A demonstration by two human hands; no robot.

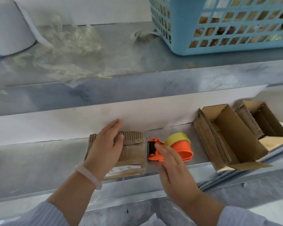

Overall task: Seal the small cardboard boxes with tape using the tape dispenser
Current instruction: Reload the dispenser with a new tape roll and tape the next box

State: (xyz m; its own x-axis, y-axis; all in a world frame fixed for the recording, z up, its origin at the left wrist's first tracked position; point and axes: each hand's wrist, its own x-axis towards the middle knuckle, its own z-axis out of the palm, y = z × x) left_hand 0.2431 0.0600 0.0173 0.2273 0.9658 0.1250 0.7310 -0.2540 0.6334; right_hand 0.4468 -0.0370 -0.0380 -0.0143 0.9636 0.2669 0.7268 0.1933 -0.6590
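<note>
A small closed cardboard box (134, 152) with a white label lies on the lower metal shelf (39, 160). My left hand (104, 147) rests flat on its top, fingers straight. Right beside the box lies an orange tape dispenser (183, 149) holding a yellowish tape roll (176, 138). My right hand (175, 167) is over the dispenser's handle, fingers extended and touching it; whether it grips the handle cannot be seen.
Two open cardboard boxes (227, 137) (260, 118) stand on the same shelf to the right. On the upper shelf (137, 82) sit a blue plastic basket (219, 25), crumpled clear plastic (67, 46) and a white tub (8, 26).
</note>
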